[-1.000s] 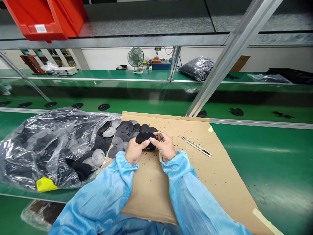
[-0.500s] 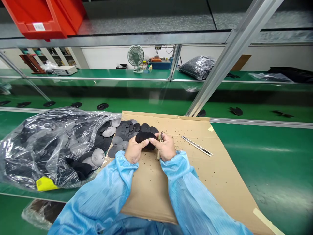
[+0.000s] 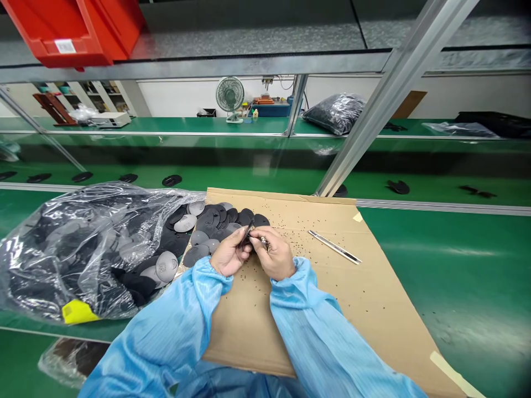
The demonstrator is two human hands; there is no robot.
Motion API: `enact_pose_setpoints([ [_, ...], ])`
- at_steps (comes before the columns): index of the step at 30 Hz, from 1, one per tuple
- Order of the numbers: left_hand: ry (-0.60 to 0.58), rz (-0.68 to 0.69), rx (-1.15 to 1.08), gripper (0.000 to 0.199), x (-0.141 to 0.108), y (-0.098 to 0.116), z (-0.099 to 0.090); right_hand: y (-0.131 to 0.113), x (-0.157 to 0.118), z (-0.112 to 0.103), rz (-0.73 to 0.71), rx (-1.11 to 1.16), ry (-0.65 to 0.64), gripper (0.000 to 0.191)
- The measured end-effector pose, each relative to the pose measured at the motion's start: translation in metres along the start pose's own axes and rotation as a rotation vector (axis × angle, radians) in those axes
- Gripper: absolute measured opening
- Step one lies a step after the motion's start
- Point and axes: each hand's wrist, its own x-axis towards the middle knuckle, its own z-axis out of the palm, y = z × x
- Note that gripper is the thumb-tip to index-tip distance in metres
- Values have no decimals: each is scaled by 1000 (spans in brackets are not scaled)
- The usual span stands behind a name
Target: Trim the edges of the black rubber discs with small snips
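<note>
My left hand (image 3: 229, 255) holds a black disc (image 3: 246, 234) turned nearly edge-on above the cardboard sheet (image 3: 257, 337). Against the disc's right side, my right hand (image 3: 274, 255) has its fingers closed around a small metal tool (image 3: 264, 241), mostly hidden by the fingers. Several black and grey discs (image 3: 196, 255) lie heaped just left of and behind my hands. Tiny black bits are scattered on the cardboard around them.
A clear plastic bag (image 3: 83, 243) full of discs covers the left side. A slim cutter (image 3: 335, 247) lies on the cardboard at right. Beyond, dark parts (image 3: 172, 180) sit spaced along a green belt (image 3: 249, 171). A metal post (image 3: 394, 105) slants up at right; a red bin (image 3: 83, 33) hangs upper left.
The black disc has been tilted from showing its broad face to nearly edge-on. My right hand has turned over, its knuckles now upward, and shifted slightly left. The parts on the belt have moved slightly left.
</note>
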Motion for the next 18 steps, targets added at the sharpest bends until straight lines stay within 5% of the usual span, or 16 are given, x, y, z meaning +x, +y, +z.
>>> enact_pose_setpoints([
  [11,-60,36,66,42,-3,-13,2,2,0,2,-144,-135,101,13],
  [18,-14,13,9,39,-3,-14,10,4,1,0,180,110,108,16],
])
